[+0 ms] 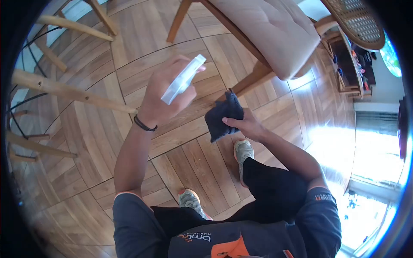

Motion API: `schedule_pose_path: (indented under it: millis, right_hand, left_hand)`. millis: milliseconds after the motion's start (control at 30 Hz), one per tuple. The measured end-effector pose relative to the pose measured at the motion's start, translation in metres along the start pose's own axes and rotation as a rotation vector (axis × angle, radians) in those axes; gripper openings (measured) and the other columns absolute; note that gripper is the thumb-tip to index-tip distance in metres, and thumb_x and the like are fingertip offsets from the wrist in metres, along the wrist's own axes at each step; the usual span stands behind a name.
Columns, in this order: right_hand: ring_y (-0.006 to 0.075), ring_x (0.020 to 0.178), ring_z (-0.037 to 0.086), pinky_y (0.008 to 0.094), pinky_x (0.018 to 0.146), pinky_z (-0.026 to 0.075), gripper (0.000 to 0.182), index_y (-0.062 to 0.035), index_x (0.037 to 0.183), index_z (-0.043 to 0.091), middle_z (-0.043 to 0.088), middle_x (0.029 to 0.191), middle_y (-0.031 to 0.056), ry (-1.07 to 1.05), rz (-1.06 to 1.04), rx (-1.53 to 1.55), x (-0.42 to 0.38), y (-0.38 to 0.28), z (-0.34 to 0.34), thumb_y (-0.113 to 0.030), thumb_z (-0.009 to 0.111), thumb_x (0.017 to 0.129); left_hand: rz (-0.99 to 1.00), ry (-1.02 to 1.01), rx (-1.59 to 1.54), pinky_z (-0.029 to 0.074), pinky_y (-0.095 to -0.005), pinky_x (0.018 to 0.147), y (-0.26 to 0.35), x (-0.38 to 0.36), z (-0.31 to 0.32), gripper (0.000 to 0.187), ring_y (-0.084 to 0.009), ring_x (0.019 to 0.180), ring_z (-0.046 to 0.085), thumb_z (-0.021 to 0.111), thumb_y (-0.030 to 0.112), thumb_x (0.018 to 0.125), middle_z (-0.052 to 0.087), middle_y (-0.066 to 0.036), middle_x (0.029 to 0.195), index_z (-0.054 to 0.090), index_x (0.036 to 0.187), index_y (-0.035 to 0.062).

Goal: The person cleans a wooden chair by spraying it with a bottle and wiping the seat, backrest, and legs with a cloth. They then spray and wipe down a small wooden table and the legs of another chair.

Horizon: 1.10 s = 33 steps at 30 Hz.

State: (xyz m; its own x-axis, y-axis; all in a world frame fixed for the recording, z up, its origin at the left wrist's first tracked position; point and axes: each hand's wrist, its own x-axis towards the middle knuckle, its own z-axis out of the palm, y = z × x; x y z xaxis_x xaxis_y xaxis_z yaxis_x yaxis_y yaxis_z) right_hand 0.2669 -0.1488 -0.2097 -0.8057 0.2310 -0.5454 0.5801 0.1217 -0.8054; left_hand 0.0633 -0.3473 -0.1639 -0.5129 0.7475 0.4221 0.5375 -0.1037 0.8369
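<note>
My left hand (161,88), with a dark band at the wrist, is wrapped round a white spray bottle (183,81). The bottle's head shows from above, and its lower body is hidden by the hand. In my right hand (248,124) is a dark grey cloth (223,116), bunched up with the thumb pressed on top. Just beyond the cloth stands a wooden chair with a beige padded seat (271,32). Neither hand touches the chair.
Wooden legs of other furniture (73,92) and dark cables stand at the left. A cane-backed chair (355,21) and a low wooden shelf unit (348,64) are at the upper right. My shoes (192,201) rest on the wood-patterned floor (189,159). Bright light enters from the right.
</note>
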Motion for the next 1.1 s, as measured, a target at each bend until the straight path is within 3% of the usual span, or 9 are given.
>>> schedule_pose_path:
  millis: [133, 200, 300, 533, 600, 700, 800, 900, 1100]
  right_hand:
    - [0.0148, 0.062, 0.064, 0.0310, 0.059, 0.050, 0.038, 0.0021, 0.091, 0.070, 0.066, 0.068, 0.0063, 0.099, 0.115, -0.085, -0.045, 0.020, -0.004, -0.036, 0.073, 0.086]
    - [0.0156, 0.062, 0.065, 0.0309, 0.058, 0.050, 0.039, 0.0022, 0.089, 0.070, 0.064, 0.066, 0.0068, 0.123, 0.146, -0.143, -0.067, 0.034, 0.003, -0.036, 0.073, 0.086]
    - [0.0180, 0.064, 0.068, 0.0323, 0.060, 0.052, 0.046, 0.0023, 0.097, 0.069, 0.067, 0.071, 0.0094, 0.001, 0.165, -0.098, -0.085, 0.060, 0.016, -0.042, 0.071, 0.085]
    - [0.0223, 0.078, 0.069, 0.0367, 0.073, 0.052, 0.045, -0.0002, 0.108, 0.067, 0.070, 0.083, 0.0127, -0.150, 0.205, -0.057, -0.119, 0.138, 0.053, -0.040, 0.069, 0.088]
    - [0.0219, 0.077, 0.069, 0.0367, 0.073, 0.052, 0.044, -0.0011, 0.109, 0.067, 0.070, 0.083, 0.0116, -0.210, 0.258, -0.124, -0.123, 0.122, 0.046, -0.040, 0.068, 0.088]
    - [0.0133, 0.080, 0.062, 0.0334, 0.075, 0.049, 0.037, 0.0001, 0.108, 0.067, 0.067, 0.084, 0.0072, -0.204, 0.275, -0.111, -0.125, 0.084, 0.045, -0.033, 0.066, 0.092]
    - [0.0153, 0.080, 0.064, 0.0340, 0.076, 0.050, 0.035, -0.0001, 0.107, 0.067, 0.067, 0.085, 0.0074, -0.290, 0.232, -0.264, -0.122, 0.089, 0.050, -0.032, 0.065, 0.093]
    - [0.0179, 0.078, 0.065, 0.0354, 0.076, 0.051, 0.035, 0.0001, 0.107, 0.065, 0.068, 0.086, 0.0079, -0.385, 0.147, -0.266, -0.124, 0.086, 0.063, -0.032, 0.065, 0.093]
    - [0.0173, 0.083, 0.065, 0.0325, 0.078, 0.050, 0.037, 0.0015, 0.107, 0.064, 0.068, 0.088, 0.0091, -0.653, 0.204, -0.341, -0.115, 0.074, 0.072, -0.033, 0.065, 0.094]
  left_hand:
    - [0.034, 0.010, -0.211, 0.047, -0.0249, 0.077, -0.008, -0.007, 0.055, 0.047, -0.0148, 0.092, 0.061, 0.060, -0.001, 0.072, 0.066, -0.009, 0.111, 0.062, 0.118, 0.0028]
    - [-0.072, -0.022, -0.279, 0.047, -0.0263, 0.073, -0.005, -0.015, 0.078, 0.037, -0.0149, 0.084, 0.060, 0.060, 0.000, 0.071, 0.065, -0.007, 0.099, 0.062, 0.107, 0.0026]
    - [-0.198, -0.107, -0.299, 0.045, -0.0291, 0.068, 0.000, -0.028, 0.100, 0.026, -0.0153, 0.074, 0.056, 0.060, 0.004, 0.069, 0.058, -0.005, 0.082, 0.060, 0.094, 0.0032]
    - [-0.162, 0.064, 0.012, 0.046, -0.0319, 0.066, 0.024, -0.049, 0.119, 0.024, -0.0202, 0.072, 0.057, 0.060, 0.008, 0.067, 0.057, -0.008, 0.081, 0.058, 0.090, 0.0043]
    - [-0.126, 0.122, 0.077, 0.047, -0.0334, 0.066, 0.030, -0.052, 0.119, 0.024, -0.0231, 0.074, 0.060, 0.061, 0.009, 0.068, 0.059, -0.010, 0.083, 0.058, 0.091, 0.0049]
    - [-0.268, 0.023, 0.204, 0.049, -0.0391, 0.068, 0.030, -0.067, 0.120, 0.025, -0.0296, 0.079, 0.063, 0.063, 0.012, 0.069, 0.062, -0.013, 0.086, 0.059, 0.092, 0.0061]
    - [-0.315, -0.072, 0.359, 0.052, -0.0469, 0.074, 0.020, -0.091, 0.130, 0.030, -0.0344, 0.086, 0.066, 0.067, 0.017, 0.071, 0.066, -0.012, 0.091, 0.060, 0.099, 0.0077]
    - [-0.583, -0.291, 0.455, 0.053, -0.0472, 0.077, 0.023, -0.108, 0.131, 0.032, -0.0344, 0.090, 0.066, 0.068, 0.019, 0.071, 0.068, -0.013, 0.094, 0.062, 0.100, 0.0073]
    - [-0.660, -0.267, 0.530, 0.052, -0.0468, 0.079, 0.013, -0.139, 0.138, 0.033, -0.0348, 0.094, 0.066, 0.068, 0.020, 0.070, 0.068, -0.016, 0.094, 0.064, 0.101, 0.0075]
